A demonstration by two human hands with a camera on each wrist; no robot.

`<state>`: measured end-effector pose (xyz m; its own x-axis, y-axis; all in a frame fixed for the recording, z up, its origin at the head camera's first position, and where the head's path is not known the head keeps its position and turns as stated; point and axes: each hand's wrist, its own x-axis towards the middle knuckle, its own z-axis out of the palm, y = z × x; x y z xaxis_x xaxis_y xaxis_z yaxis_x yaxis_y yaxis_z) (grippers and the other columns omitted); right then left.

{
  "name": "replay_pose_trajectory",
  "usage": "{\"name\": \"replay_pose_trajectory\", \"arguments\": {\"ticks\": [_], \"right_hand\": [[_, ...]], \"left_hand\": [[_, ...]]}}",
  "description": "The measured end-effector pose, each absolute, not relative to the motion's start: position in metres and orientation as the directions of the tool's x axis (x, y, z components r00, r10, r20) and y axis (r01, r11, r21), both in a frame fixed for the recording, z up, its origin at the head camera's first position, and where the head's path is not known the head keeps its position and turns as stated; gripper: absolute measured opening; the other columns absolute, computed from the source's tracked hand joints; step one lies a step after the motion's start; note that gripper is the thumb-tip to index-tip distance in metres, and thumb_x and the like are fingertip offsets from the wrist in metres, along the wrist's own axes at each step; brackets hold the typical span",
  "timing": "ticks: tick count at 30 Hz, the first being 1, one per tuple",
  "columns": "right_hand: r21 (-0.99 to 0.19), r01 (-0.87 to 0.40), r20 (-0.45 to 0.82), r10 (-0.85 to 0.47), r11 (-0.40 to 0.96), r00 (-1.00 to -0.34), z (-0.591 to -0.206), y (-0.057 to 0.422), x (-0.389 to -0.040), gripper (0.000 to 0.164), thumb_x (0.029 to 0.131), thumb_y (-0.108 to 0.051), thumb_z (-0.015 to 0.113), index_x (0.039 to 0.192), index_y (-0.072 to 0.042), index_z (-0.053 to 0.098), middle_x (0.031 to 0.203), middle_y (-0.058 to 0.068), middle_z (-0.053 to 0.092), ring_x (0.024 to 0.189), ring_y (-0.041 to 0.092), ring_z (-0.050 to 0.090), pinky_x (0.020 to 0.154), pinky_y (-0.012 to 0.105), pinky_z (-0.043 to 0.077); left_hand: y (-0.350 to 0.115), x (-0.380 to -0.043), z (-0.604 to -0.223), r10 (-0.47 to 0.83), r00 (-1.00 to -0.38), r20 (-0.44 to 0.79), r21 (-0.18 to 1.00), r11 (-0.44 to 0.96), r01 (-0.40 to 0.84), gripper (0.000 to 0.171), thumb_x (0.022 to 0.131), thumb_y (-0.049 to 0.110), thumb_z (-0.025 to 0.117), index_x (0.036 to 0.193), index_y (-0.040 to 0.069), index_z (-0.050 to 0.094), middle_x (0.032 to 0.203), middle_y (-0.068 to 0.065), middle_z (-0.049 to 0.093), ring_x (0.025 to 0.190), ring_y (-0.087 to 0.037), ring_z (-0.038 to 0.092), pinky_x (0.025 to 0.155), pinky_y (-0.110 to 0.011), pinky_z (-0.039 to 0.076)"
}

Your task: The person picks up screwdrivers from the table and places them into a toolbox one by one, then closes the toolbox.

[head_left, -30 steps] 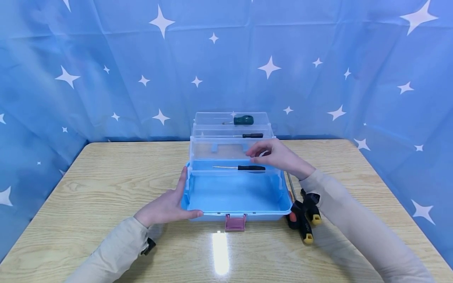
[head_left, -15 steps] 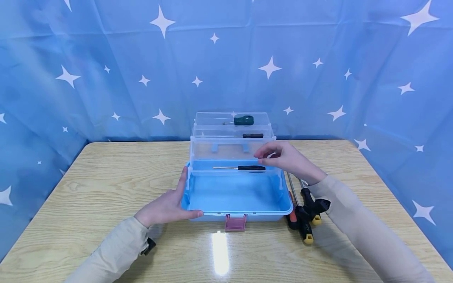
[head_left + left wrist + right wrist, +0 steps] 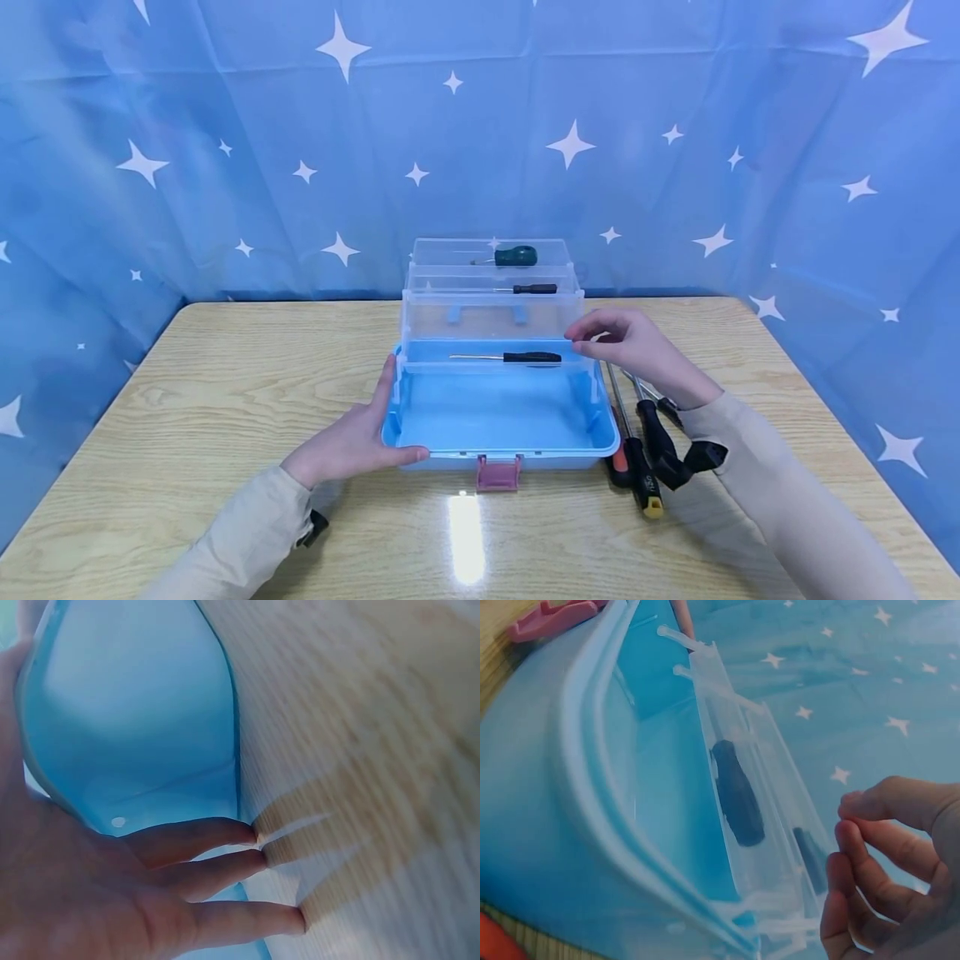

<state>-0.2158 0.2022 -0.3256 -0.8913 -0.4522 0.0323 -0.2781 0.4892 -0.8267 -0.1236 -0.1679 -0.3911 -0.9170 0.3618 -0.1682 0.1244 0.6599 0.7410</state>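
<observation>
Toolbox is standing open on the table. At the toolbox's left front corner, the left hand is resting with fingers wide; such support should be preventing any sliding. In the toolbox's lowest tray, a black-handled screwdriver is lying. At the toolbox's right end, the right hand is hovering, fingers narrow, holding nothing visible; it should be avoiding the tray's edge. Right of the toolbox, other tools are lying.

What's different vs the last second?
The right hand has shifted right, toward the right edge of the toolbox, baring more of the dark-handled tools there. It holds nothing; nothing grasped or released. Unchanged: left hand against the toolbox, green-handled screwdriver, two small black-handled screwdrivers.
</observation>
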Motion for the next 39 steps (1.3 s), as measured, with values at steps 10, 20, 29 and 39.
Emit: {"name": "replay_pose_trajectory", "arguments": {"ticks": [10, 20, 29, 39], "right_hand": [[-0.836, -0.238, 0.026, -0.398, 0.494, -0.917, -0.331, 0.227, -0.202, 0.024, 0.096, -0.015, 0.062, 0.111, 0.003, 0.066, 0.109, 0.016, 0.063, 0.097, 0.025, 0.057, 0.080, 0.028, 0.050], [-0.848, -0.214, 0.028, -0.363, 0.484, -0.932, -0.340, 0.248, -0.188, 0.027, 0.095, -0.015, 0.063, 0.113, 0.005, 0.065, 0.113, 0.020, 0.062, 0.096, 0.018, 0.058, 0.079, 0.026, 0.051], [-0.849, -0.172, -0.003, -0.331, 0.499, -0.944, -0.348, 0.266, -0.179, 0.028, 0.096, -0.016, 0.063, 0.114, 0.005, 0.064, 0.114, 0.015, 0.064, 0.093, 0.014, 0.064, 0.078, 0.030, 0.053], [-0.812, -0.175, -0.009, -0.312, 0.557, -0.950, -0.356, 0.283, -0.175, 0.028, 0.096, -0.015, 0.063, 0.115, 0.006, 0.064, 0.112, 0.016, 0.063, 0.091, 0.013, 0.064, 0.075, 0.025, 0.052]], "left_hand": [[-0.168, -0.121, -0.392, 0.352, -0.927, -0.129, 0.729, 0.668, 0.152, 0.116, 0.084, 0.052, 0.070, 0.153, 0.015, -0.016, 0.139, -0.035, 0.040, 0.116, -0.044, 0.054, 0.095, -0.052, 0.044], [-0.159, -0.118, -0.395, 0.320, -0.944, -0.079, 0.772, 0.619, 0.145, 0.117, 0.083, 0.043, 0.074, 0.153, 0.007, -0.011, 0.149, -0.033, 0.024, 0.129, -0.047, 0.039, 0.101, -0.057, 0.036], [-0.155, -0.114, -0.399, 0.284, -0.958, -0.036, 0.715, 0.677, 0.174, 0.113, 0.085, 0.053, 0.068, 0.154, 0.006, -0.008, 0.155, -0.026, 0.012, 0.135, -0.044, 0.028, 0.104, -0.056, 0.032], [-0.154, -0.113, -0.401, 0.270, -0.963, 0.021, 0.659, 0.720, 0.216, 0.112, 0.085, 0.056, 0.066, 0.154, 0.005, -0.005, 0.146, -0.033, 0.032, 0.125, -0.044, 0.045, 0.098, -0.053, 0.041]]}}
